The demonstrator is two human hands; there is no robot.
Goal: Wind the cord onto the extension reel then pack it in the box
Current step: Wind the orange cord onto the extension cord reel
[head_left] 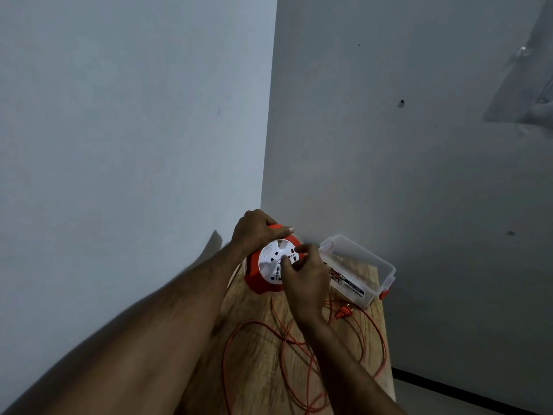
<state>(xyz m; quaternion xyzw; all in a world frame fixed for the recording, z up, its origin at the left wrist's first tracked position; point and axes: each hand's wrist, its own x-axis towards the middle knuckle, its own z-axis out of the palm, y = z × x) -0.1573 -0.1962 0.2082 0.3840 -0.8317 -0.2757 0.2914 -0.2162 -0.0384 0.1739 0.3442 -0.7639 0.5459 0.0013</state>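
Note:
An orange extension reel (256, 280) with a white socket face stands tilted on the wooden table (257, 357) near the wall corner. My left hand (254, 229) grips the reel's orange handle at the top. My right hand (305, 280) rests on the white face, fingers pinched on its winding knob. Orange cord (302, 363) lies in loose loops across the table, and its plug (343, 311) lies beside the box. A clear plastic box (363, 269) with orange latches stands open to the right of the reel, with a label and some items inside.
The table sits in a corner between two grey walls (134, 130). Its right edge (389, 354) drops to a dark floor strip. Cord loops reach close to that right edge.

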